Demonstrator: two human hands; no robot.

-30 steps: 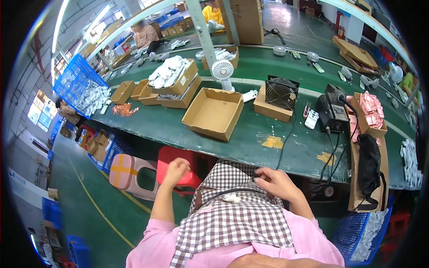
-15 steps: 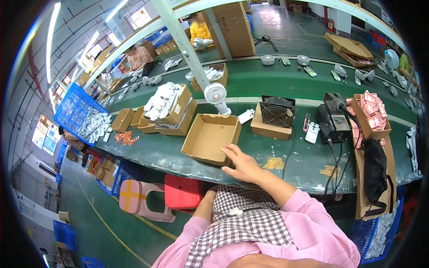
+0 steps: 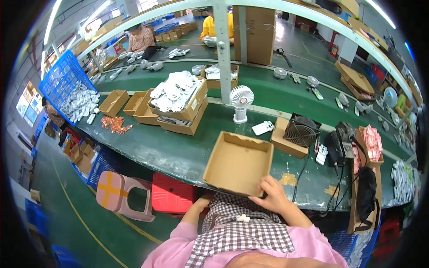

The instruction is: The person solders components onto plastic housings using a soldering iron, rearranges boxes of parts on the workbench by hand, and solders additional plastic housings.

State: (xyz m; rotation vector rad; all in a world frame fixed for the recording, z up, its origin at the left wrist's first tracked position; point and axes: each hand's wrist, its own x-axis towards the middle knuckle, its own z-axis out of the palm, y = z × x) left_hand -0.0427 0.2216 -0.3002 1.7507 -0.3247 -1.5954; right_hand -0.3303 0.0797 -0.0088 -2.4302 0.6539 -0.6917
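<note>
Right grip (image 3: pixel 275 196), a corner pinch on the cardboard box (image 3: pixel 239 164); left grip (image 3: pixel 205 199), state unclear

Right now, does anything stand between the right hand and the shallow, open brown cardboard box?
Nothing visible does: the right hand touches the shallow, open brown cardboard box at its near right corner.

The open box (image 3: pixel 239 163) is plain tan, the desk (image 3: pixel 156 152) dark green. The apron (image 3: pixel 241 236) is checked in brown and white, the sleeves (image 3: pixel 315 241) solid pink. One stool (image 3: pixel 173 194) is bright red, another stool (image 3: pixel 118 203) pale pink (its tape cross (image 3: pixel 108 190) is yellow-orange). The upright fan (image 3: pixel 241 96) is white, the square fan (image 3: pixel 301 131) black, the tilted basket (image 3: pixel 60 78) blue, the scattered bits (image 3: pixel 115 125) coppery orange.
</note>
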